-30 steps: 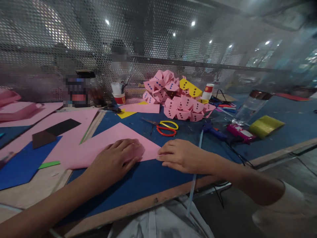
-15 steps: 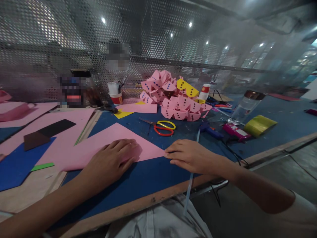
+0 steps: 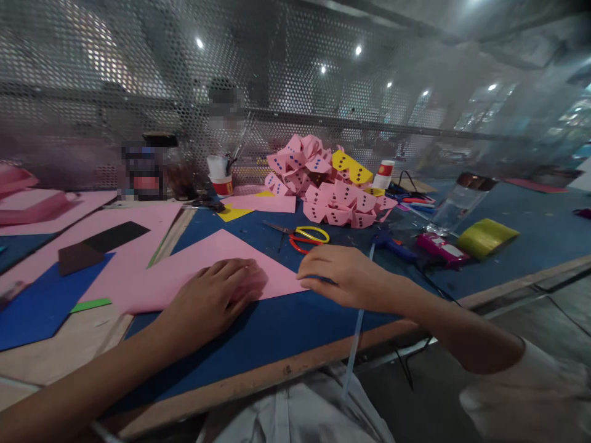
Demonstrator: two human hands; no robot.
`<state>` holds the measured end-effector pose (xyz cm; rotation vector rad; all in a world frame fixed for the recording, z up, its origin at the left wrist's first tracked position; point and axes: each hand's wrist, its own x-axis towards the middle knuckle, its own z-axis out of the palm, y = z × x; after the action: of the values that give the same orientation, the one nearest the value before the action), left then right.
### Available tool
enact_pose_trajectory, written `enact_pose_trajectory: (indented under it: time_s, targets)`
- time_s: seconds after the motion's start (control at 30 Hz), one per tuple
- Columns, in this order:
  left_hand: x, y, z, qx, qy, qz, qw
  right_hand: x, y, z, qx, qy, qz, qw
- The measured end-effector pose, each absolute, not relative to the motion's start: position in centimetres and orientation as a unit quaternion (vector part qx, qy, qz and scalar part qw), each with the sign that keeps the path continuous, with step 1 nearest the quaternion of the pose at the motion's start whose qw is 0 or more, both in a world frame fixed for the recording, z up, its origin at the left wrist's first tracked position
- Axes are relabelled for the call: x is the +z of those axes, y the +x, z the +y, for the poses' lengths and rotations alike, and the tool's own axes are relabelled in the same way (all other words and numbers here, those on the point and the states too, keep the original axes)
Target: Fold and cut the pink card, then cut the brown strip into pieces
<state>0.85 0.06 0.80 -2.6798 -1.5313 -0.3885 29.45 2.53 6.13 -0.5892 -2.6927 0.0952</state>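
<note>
A sheet of pink paper (image 3: 217,255), its front edge straight and its right end drawn to a point, lies on the blue tabletop. My left hand (image 3: 215,295) rests flat on it, fingers stretched out. At the paper's right corner my right hand (image 3: 346,277) has its fingers closed together on the tip. Just behind that hand lie scissors (image 3: 295,232) with one yellow and one red handle; the hand partly covers the red one. A dark blue glue gun (image 3: 394,245) is beyond my right wrist, and a pale glue stick (image 3: 354,351) hangs past the table edge.
Folded pink paper pieces (image 3: 337,203) with dark diamond marks are heaped at the back. A glass bottle (image 3: 462,200), a magenta tool (image 3: 441,247) and a yellow-green tape roll (image 3: 487,239) stand to the right. Blue card (image 3: 50,311) lies at left; a perforated metal screen (image 3: 286,80) rises behind.
My right hand has moved a little left and up at the paper's corner, now covering part of the red scissor handle. My left hand stays flat on the paper. The view has shifted slightly.
</note>
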Motion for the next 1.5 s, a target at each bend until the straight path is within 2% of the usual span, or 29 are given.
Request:
enact_pose_trajectory:
  time_s: [0.23,0.57,0.83,1.17,1.5]
  targets:
    - [1.2,1.2,-0.3,-0.134,-0.855,-0.501,0.014,3.6,24.3,5.2,0.072,-0.121,-0.980,0.138]
    - [1.0,1.3,-0.4,-0.138,-0.854,-0.500,0.021,2.4,24.5,5.1,0.046,-0.114,-0.981,0.153]
    - [1.0,1.1,-1.2,-0.191,-0.896,-0.400,-0.008,2.1,24.5,5.2,0.026,-0.120,-0.981,0.151]
    - [0.9,0.2,-3.5,-0.143,-0.913,-0.370,0.090,2.1,24.6,5.2,0.054,-0.126,-0.979,0.153]
    - [0.3,-0.6,-3.9,-0.132,-0.896,-0.423,0.017,2.1,24.7,5.0,0.056,-0.123,-0.977,0.166]
